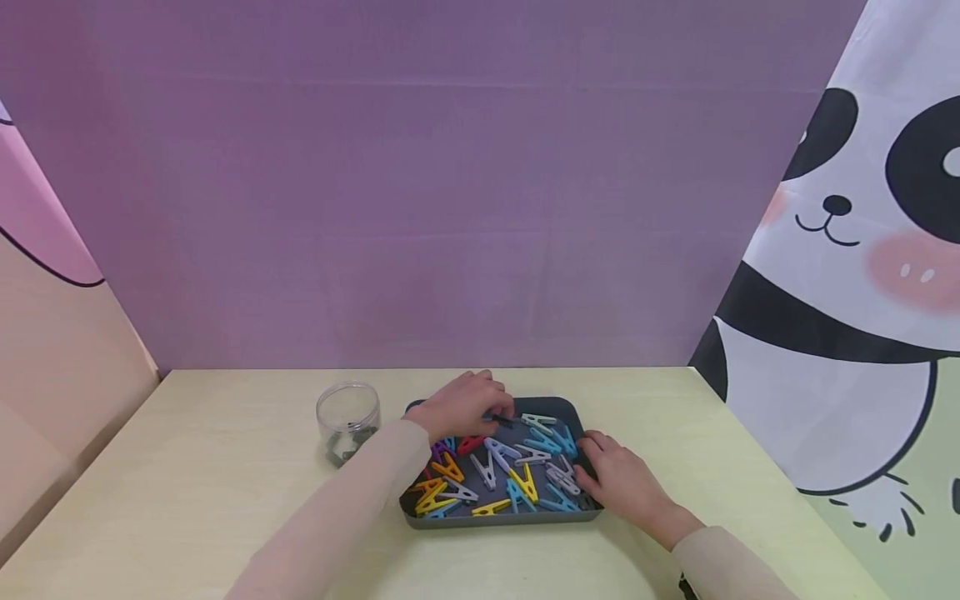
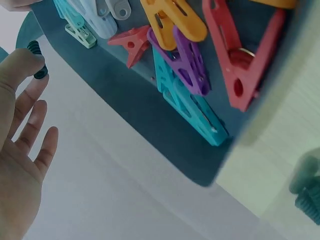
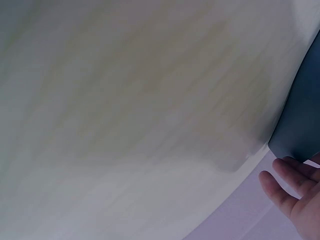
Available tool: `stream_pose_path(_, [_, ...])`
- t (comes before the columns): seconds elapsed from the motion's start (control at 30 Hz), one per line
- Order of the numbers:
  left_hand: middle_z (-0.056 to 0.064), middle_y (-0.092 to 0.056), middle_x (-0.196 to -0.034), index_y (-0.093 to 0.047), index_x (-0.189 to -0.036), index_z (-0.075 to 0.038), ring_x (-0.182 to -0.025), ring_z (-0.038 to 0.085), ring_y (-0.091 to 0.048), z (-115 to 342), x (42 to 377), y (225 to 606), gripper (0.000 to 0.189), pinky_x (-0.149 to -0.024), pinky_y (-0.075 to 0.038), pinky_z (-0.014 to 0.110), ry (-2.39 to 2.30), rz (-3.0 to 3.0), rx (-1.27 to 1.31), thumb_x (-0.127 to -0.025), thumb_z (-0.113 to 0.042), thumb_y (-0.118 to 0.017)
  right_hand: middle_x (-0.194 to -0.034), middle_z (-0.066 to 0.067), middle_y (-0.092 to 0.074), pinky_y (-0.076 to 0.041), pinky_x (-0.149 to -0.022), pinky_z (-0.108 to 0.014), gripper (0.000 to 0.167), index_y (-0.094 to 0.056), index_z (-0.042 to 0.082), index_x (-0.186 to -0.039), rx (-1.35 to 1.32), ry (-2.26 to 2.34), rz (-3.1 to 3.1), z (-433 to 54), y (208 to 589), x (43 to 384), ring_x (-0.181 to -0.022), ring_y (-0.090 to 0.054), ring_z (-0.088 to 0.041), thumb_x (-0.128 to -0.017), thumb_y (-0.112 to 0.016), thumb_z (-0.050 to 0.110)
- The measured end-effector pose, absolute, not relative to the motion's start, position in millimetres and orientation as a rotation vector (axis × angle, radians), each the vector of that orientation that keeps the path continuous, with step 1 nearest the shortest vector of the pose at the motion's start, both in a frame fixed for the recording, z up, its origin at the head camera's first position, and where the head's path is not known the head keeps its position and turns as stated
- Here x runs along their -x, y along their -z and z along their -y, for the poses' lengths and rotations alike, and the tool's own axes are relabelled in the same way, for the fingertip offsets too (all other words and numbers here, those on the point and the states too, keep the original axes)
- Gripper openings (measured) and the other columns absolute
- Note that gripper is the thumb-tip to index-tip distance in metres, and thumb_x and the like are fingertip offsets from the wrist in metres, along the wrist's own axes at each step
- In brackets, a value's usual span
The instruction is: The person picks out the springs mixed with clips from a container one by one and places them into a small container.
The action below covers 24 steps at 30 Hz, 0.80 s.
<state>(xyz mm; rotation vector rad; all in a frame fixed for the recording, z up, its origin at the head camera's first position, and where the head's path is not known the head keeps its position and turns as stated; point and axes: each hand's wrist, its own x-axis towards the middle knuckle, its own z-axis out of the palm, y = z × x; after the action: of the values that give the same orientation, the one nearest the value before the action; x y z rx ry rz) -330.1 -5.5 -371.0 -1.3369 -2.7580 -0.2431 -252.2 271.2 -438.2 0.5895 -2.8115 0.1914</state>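
My left hand (image 1: 468, 404) is over the back of a dark grey tray (image 1: 506, 522). It pinches a small dark green ribbed piece (image 2: 37, 60) between thumb and index finger, the other fingers spread apart in the left wrist view. My right hand (image 1: 622, 479) holds the tray's right side, thumb over the rim and fingers (image 3: 285, 185) by the outer wall. In the tray lie many plastic clothespins, among them a yellow clothespin (image 1: 527, 483), a red clothespin (image 2: 240, 60), a purple clothespin (image 2: 186, 65) and several blue and grey ones.
A clear round jar (image 1: 347, 400) stands left of the tray, with dark green pieces (image 1: 348, 442) at its bottom. The left forearm passes in front of it. Behind the pale wooden table (image 1: 247, 467) hangs a purple cloth (image 1: 420, 208); a panda print (image 1: 832, 300) is on the right.
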Motion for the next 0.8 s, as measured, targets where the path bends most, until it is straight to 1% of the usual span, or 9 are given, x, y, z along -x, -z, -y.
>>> stream_pose_path(0.27, [-0.002, -0.075, -0.109, -0.078, -0.116, -0.019, -0.103, 0.019, -0.056, 20, 322, 364, 0.02, -0.103, -0.049, 0.039, 0.21, 2.758, 1.314, -0.096, -0.018, -0.08, -0.126, -0.023, -0.069, -0.06, -0.097, -0.052, 0.031, -0.068, -0.004, -0.119, -0.584, -0.194, 2.818, -271, 438, 252, -0.113, -0.07, -0.038, -0.097, -0.073, 0.017])
stream_pose_path(0.53, [-0.001, -0.074, -0.102, -0.079, -0.11, -0.017, -0.101, 0.019, -0.058, 43, 319, 359, 0.017, -0.101, -0.051, 0.04, 0.229, 2.714, 1.3, -0.093, -0.015, -0.081, -0.126, -0.024, -0.069, -0.06, -0.097, -0.053, 0.031, -0.068, -0.004, -0.119, -0.582, -0.194, 2.807, -271, 439, 252, -0.113, -0.07, -0.038, -0.096, -0.073, 0.017])
stream_pose_path(0.8, [-0.001, -0.075, -0.103, -0.078, -0.11, -0.015, -0.101, 0.02, -0.059, 70, 313, 353, 0.017, -0.1, -0.052, 0.043, 0.225, 2.712, 1.249, -0.093, -0.013, -0.08, -0.127, -0.024, -0.068, -0.059, -0.099, -0.053, 0.033, -0.068, -0.005, -0.12, -0.573, -0.2, 2.837, -270, 439, 252, -0.115, -0.07, -0.039, -0.097, -0.073, 0.018])
